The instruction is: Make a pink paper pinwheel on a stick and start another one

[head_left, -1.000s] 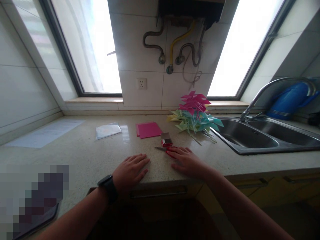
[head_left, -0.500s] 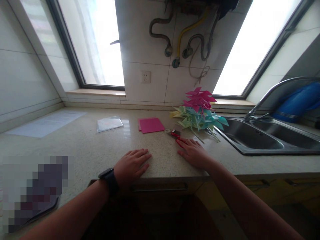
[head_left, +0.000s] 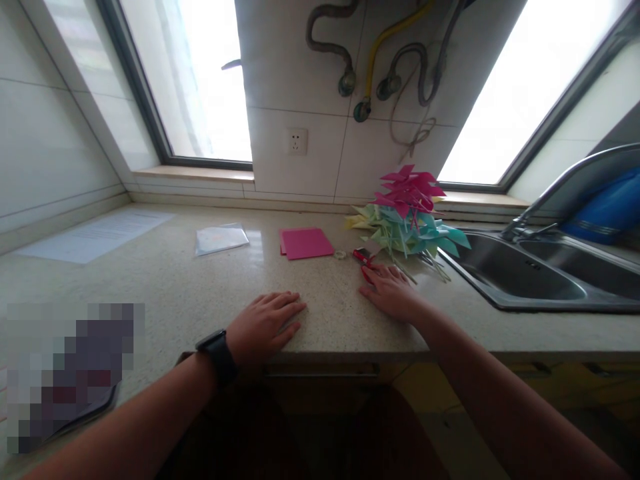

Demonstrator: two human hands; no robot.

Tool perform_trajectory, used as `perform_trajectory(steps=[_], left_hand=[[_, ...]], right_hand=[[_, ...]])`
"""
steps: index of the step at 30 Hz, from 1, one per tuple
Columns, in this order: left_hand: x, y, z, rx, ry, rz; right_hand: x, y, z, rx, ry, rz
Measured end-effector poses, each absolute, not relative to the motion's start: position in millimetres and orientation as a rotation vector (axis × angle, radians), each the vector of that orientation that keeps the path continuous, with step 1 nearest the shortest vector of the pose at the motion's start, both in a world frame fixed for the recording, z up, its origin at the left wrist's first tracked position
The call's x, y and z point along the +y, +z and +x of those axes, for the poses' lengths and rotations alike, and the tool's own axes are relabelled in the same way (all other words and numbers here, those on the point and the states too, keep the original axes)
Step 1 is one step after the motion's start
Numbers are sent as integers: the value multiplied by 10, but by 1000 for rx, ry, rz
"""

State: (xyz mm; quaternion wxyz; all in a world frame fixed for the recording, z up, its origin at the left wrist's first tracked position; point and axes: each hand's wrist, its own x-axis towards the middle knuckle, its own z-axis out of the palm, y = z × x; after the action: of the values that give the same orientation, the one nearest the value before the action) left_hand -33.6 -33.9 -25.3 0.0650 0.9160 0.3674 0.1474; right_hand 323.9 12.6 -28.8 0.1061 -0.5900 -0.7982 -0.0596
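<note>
L hand (head_left: pixel 265 325) lies flat on the speckled countertop (head_left: pixel 175 293), palm down, fingers spread a bit & holding nothing. It sits near the front edge. A black watch (head_left: pixel 216 357) is on that wrist.

R hand (head_left: pixel 393 293) is flat on the countertop too, palm down, fingers loosely apart. Its fingertips (head_left: pixel 369 272) touch the red scissors (head_left: pixel 363 258), w/ part of the red handle hidden under them. Can't tell if the fingers grip the handle or just rest on it. The scissors lie on the countertop, right of the middle, just in front of the paper pinwheels.

A small ring-shaped thing (head_left: pixel 341 255), maybe tape, lies just left of the scissors. It is too small to be sure.

The pile of paper pinwheels (head_left: pixel 407 217) is behind the R hand, near the wall: pink ones on top, blue, green & yellow ones under. Their thin sticks point toward the sink.

A stack of pink paper squares (head_left: pixel 306 242) lies left of the scissors. Further left is a clear plastic bag (head_left: pixel 220 238), then a white printed sheet (head_left: pixel 95 235) far left.

The steel sink (head_left: pixel 515 283) is at the right w/ a curved faucet (head_left: pixel 555 193) over it. A blue thing (head_left: pixel 607 210) sits behind the faucet. A wall socket (head_left: pixel 297 141) & some pipes (head_left: pixel 380 73) are on the tiled wall between 2 bright windows.
</note>
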Motion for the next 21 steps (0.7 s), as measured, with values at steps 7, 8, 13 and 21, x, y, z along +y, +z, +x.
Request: perform_trajectory(steps=[7,8,13,21], left_hand=[[-352,-196,-330,1113,451,2717],[-350,-189,-330,1113,454,2713],[-325,-186,-346,1106,470,2698],[-299,-221,-352,1108,473,2672]], right_hand=[[327,-66,3103,-2360,-238,-1678],[363,-12,3064,-2374,-245,-1641],[656,148,2745,-2484,-239,-1452],[1252,-121,2203,-2515,-333,-1354]])
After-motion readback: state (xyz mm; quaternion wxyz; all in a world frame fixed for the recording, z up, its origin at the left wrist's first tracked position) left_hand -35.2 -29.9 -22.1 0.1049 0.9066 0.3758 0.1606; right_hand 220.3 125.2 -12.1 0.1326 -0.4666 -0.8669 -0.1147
